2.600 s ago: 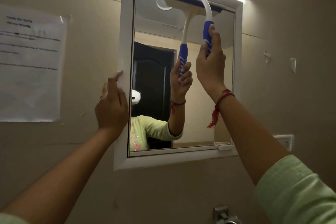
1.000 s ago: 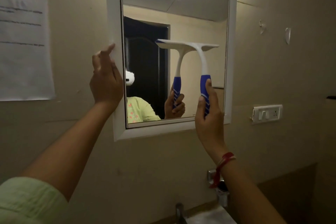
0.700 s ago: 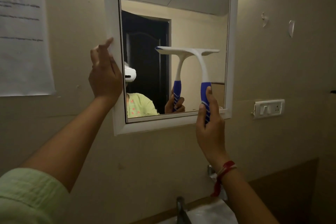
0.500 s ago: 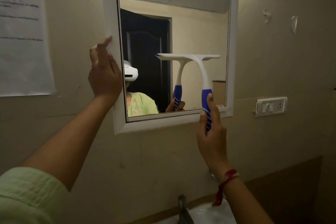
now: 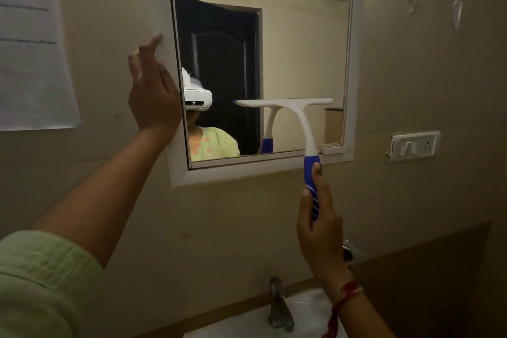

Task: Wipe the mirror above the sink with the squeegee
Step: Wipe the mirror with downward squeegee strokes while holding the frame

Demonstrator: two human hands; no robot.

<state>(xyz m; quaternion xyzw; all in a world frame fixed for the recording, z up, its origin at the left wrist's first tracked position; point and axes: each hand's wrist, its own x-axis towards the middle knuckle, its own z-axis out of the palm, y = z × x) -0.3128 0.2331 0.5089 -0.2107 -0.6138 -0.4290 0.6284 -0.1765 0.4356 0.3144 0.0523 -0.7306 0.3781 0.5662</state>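
The white-framed mirror (image 5: 351, 63) hangs on the beige wall above the sink (image 5: 304, 313). My right hand (image 5: 318, 225) grips the blue handle of the white squeegee (image 5: 303, 115). Its blade lies flat against the lower right part of the glass, a little above the bottom frame. My left hand (image 5: 152, 90) rests with straight fingers on the mirror's left frame edge. The glass reflects a dark door and a person in a green top with a white headset.
A metal tap (image 5: 278, 307) stands over the sink right below my right arm. A paper sheet (image 5: 30, 41) is taped to the wall at left. A white switch plate (image 5: 414, 145) sits right of the mirror. A dark panel (image 5: 428, 277) fills the lower right.
My right hand has drawn the squeegee down the glass from the top edge to near the bottom frame. My left hand has stayed on the left frame.
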